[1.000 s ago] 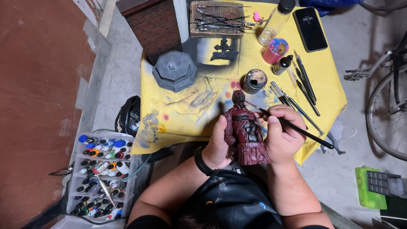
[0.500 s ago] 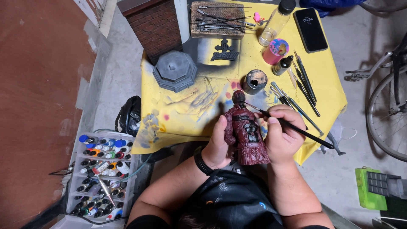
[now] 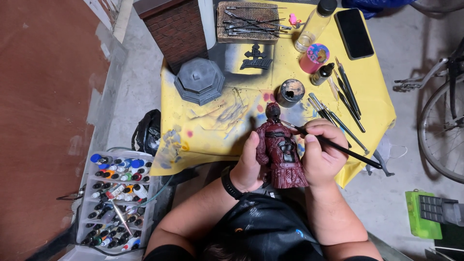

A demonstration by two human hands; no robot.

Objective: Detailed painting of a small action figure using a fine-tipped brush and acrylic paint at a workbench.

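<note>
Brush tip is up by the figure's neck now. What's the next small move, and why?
Probably a short, light stroke along the neck of the dark red figure. The right hand holds the brush with its tip at the neck, just under the head, and the left hand grips the figure upright by its side, so it looks steady enough for a fine stroke.

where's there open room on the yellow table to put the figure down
Barest patch: the paint-stained yellow cloth between the grey octagonal base and the left hand. The right side is crowded with brushes, a small black pot, bottles and a phone.
</note>
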